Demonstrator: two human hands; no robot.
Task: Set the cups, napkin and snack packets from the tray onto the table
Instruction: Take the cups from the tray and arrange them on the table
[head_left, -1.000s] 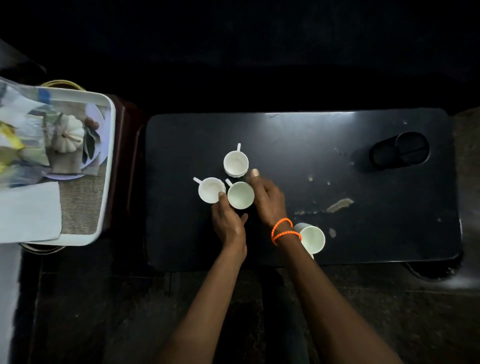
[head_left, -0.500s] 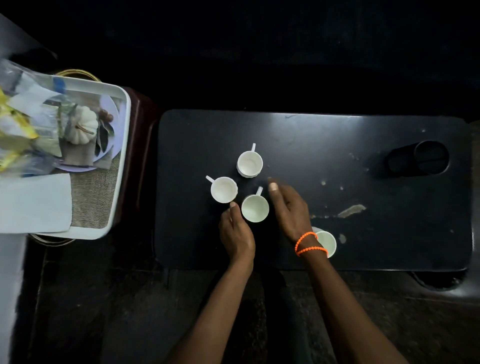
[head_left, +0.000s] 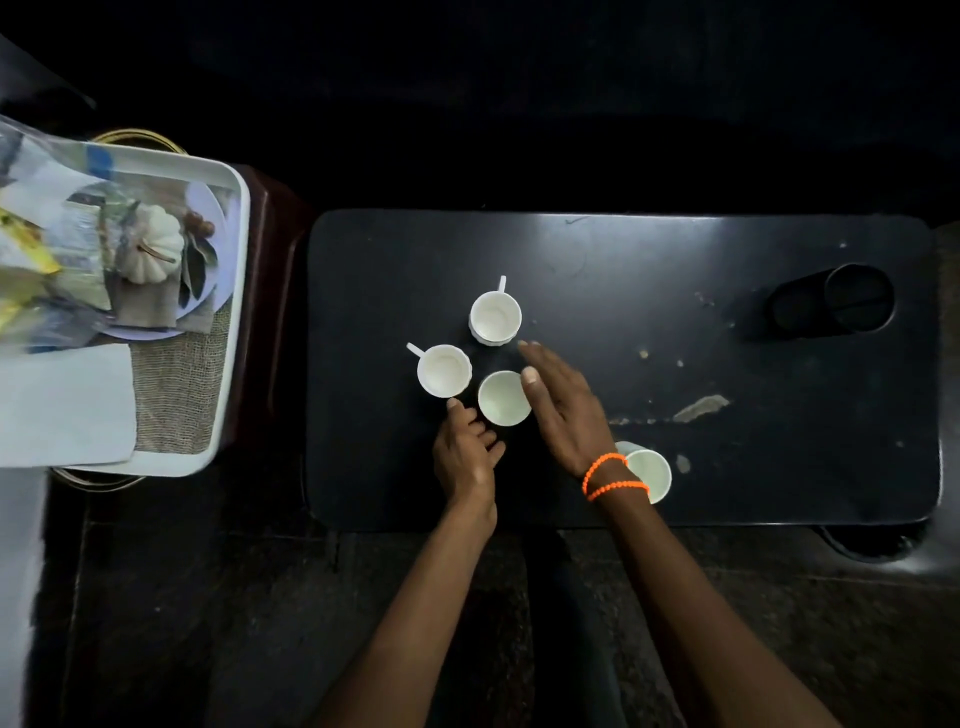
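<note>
Evidently the three white cups are being grouped: the right hand (head_left: 558, 405) lies flat, fingers straight, its thumb touching the smooth handle-hidden cup (head_left: 504, 398), while the left hand (head_left: 465, 452), loosely curled and gripping nothing, sits just below it. Two fluted cups stand beyond both hands on the matte black desk (head_left: 675, 291); napkin (head_left: 62, 405) and crinkly packets (head_left: 36, 270) wait on the tray (head_left: 236, 291) far left of the left hand

- I can read no text, label, brand or number anywhere.
- The packets (head_left: 31, 270) on the tray (head_left: 236, 291) are too blurred for me to read.
</note>
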